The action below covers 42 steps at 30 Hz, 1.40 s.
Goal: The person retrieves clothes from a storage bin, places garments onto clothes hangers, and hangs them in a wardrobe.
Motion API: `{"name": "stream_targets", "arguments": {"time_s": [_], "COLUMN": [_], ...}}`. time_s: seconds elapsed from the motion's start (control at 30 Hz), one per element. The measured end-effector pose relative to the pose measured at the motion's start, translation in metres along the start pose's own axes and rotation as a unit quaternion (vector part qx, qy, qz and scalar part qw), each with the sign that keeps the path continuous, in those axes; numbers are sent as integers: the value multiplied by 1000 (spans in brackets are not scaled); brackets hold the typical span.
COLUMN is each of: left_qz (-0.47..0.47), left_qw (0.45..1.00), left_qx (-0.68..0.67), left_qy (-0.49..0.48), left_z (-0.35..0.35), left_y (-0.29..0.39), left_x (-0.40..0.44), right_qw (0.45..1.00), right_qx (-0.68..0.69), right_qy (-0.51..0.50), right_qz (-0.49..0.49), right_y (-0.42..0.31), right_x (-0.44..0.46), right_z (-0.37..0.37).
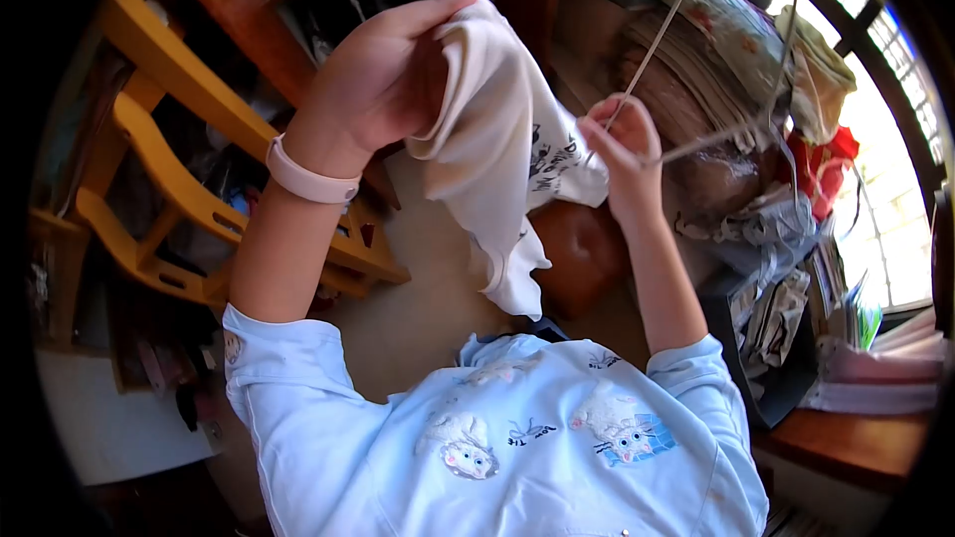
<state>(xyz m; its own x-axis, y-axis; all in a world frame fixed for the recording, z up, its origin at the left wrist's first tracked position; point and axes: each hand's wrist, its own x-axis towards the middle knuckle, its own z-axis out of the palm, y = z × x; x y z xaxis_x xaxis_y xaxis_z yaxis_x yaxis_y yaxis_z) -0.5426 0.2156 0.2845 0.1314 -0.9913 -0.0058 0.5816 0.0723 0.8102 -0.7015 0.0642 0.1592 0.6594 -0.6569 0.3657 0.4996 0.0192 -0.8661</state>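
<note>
A cream garment (487, 109) with black print hangs from my raised left hand (383, 75), which is wrapped round its upper part; a pale band is on that wrist. My right hand (625, 139) is closed round a thin metal hanger (662, 35), whose wires spread up and to the right. The printed edge of the garment lies right beside the fingers of my right hand; whether they also pinch it cannot be made out. The garment's lower end dangles free above the floor.
On the left stands a yellow wooden chair (169, 189). Stacked folded cloths (696, 50) and a red bag (824, 171) are at the upper right, near a barred window. A brown rounded seat (577, 259) lies behind the garment. Papers fill a dark bin (741, 338) at the right.
</note>
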Motion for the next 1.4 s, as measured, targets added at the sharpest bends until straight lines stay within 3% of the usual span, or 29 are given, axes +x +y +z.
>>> {"name": "stream_targets", "arguments": {"time_s": [0.03,0.17,0.2,0.27,0.33,0.37,0.4,0.47,0.53,0.67,0.7,0.77,0.83,0.87,0.9,0.93,0.97,1.03,1.07,1.1,1.13,1.17,1.2,1.27,1.37,1.4], "left_qz": [18,167,201,257,257,316,370,379,308,233,178,20,-163,-233,-273,-331,-283,-10,80,90,82,-25,-149,-272,-329,-298], "left_qw": [999,979,971,955,958,941,911,901,921,951,968,984,924,859,752,761,766,754,756,849,915,956,958,914,891,900], "left_qx": [-9,-109,-91,-109,-130,-65,0,31,11,18,44,152,344,445,587,557,536,463,463,342,207,189,228,288,290,315], "left_qy": [40,-42,87,100,14,99,184,210,238,200,169,87,-30,-97,-123,8,212,466,456,393,335,223,87,-89,-119,-37], "left_z": [9,9,19,24,28,32,44,48,49,57,47,25,13,8,-7,-24,-43,-116,-154,-133,-112,-120,-130,-128,-114,-113], "left_y": [3,20,26,32,38,37,34,22,3,-71,-96,-138,-154,-157,-156,-158,-167,-225,-268,-271,-272,-290,-309,-333,-369,-379], "left_x": [-2,-3,-7,-7,-8,-8,-10,-17,-33,-62,-72,-81,-85,-89,-87,-80,-71,-32,0,20,40,56,68,79,84,88], "right_qw": [996,987,991,993,992,986,987,978,946,819,727,757,753,775,775,763,754,692,663,669,632,662,689,719,732,732], "right_qx": [62,95,72,-4,-31,-29,47,132,245,404,481,432,445,406,354,297,248,228,208,171,189,128,65,30,-40,-46], "right_qy": [-63,-108,-105,-112,-87,-78,-84,-125,-118,-134,-145,-147,-179,-202,-304,-404,-437,-503,-525,-509,-512,-499,-483,-449,-469,-482], "right_qz": [9,71,48,29,85,143,127,97,175,386,467,468,450,441,426,407,424,466,491,514,550,545,536,530,493,480], "right_y": [8,37,54,82,91,91,90,84,80,48,53,35,41,47,40,27,18,10,7,-8,-8,-17,-29,-39,-42,-40], "right_x": [-9,-52,-59,-66,-67,-70,-67,-56,-35,10,18,32,50,55,56,57,52,43,41,37,33,32,31,23,20,13], "right_z": [6,15,15,15,19,17,21,27,29,45,41,40,20,11,5,1,-1,-11,-18,-19,-22,-26,-27,-44,-80,-89]}}
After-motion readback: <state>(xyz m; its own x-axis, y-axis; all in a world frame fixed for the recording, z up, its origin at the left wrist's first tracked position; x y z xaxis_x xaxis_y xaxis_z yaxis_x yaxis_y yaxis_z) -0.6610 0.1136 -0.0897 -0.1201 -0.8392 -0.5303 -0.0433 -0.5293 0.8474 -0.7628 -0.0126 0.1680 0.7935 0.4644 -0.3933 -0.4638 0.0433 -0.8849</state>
